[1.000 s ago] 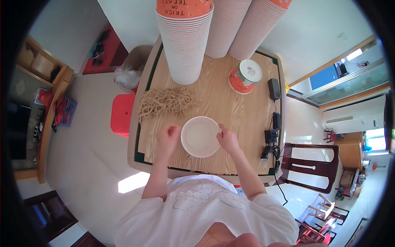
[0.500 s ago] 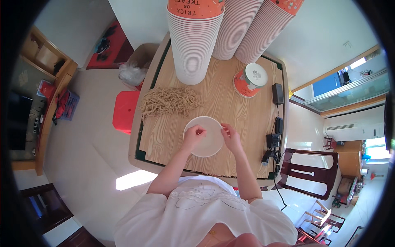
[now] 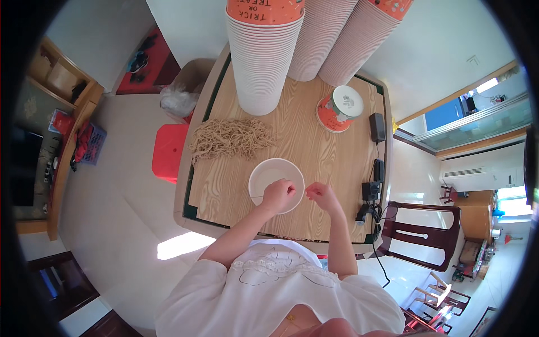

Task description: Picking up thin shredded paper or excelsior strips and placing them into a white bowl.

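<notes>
Bright daylight; sun patch (image 3: 185, 246) on floor (image 3: 120, 185) to my left, right-side window (image 3: 514, 201) blown out, edges bent, rim black.

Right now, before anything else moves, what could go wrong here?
The white bowl might slide or tip if bumped: the left hand is over it, the right hand beside it, and neither shows a clear grip on it. The loose heap of tan strands could tangle if pulled. The tall front stack of tubs could topple if knocked.
</notes>
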A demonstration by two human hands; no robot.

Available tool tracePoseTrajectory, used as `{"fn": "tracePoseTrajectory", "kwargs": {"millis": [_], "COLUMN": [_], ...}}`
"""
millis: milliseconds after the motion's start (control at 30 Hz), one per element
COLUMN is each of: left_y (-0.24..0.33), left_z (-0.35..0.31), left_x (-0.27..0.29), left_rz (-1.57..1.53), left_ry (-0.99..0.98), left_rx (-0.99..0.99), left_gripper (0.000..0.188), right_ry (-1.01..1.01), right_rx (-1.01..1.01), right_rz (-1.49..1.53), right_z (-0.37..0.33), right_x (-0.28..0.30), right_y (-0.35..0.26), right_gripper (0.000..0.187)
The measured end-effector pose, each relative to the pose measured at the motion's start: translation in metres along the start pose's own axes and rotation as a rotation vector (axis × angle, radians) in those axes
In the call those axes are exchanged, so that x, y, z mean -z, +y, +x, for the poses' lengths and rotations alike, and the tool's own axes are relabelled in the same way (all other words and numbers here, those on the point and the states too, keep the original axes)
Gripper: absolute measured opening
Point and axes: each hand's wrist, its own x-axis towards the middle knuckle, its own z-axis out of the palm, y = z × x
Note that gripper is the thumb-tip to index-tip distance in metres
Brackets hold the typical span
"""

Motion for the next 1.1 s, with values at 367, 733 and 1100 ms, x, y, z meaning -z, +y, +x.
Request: {"fn": "tracePoseTrajectory", "kwargs": {"millis": [367, 733, 1100], "left_y": [0.008, 0.004, -0.001], "left_z": [0.001, 0.003, 0.004], "left_x": [-0.008, -0.015, -0.018], "left_rz": [0.032, -0.053, -0.107], "left_ry": [0.047, 0.092, 0.09], "left_rx": [-0.015, -0.039, -0.025], "left_gripper": [0.009, 0.009, 0.009], "right_ry": [0.008, 0.019, 0.033], "right_rx": [-0.038, 0.007, 0.032], "right_rz": [-0.06, 0.034, 0.076], "right_z": [-0.008, -0.004, 0.0], "right_x": [-0.007, -0.009, -0.01], "right_y": [-0.015, -0.005, -0.006], "right_gripper": [0.01, 0.01, 0.012]}}
